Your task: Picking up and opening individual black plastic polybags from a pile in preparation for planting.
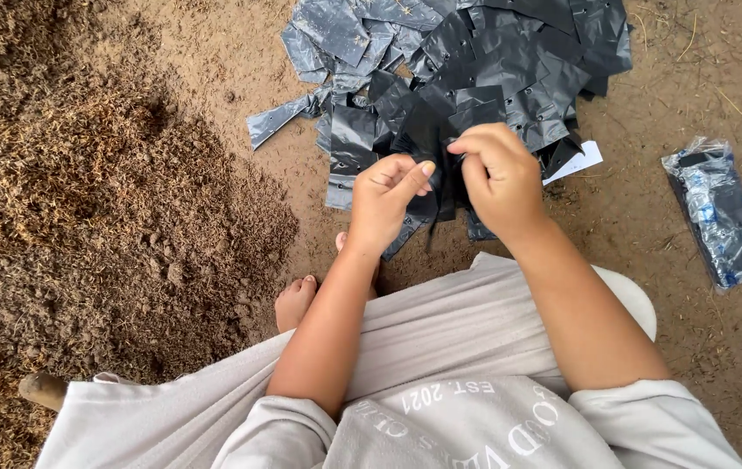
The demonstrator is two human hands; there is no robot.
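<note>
Here the left hand (pixel 382 201) and right hand (pixel 499 176) both pinch one black plastic bag (pixel 434 148), parting it, with the bag pile (pixel 510 61) beyond apparently unopened.

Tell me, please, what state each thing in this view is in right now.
left hand: pinching the black bag, fingers closed
right hand: pinching the same bag
black bag: held up, flat, between both hands
pile of black bags: loose, scattered on the ground
soil heap: loose, mounded
clear packet: lying flat, apart
</note>
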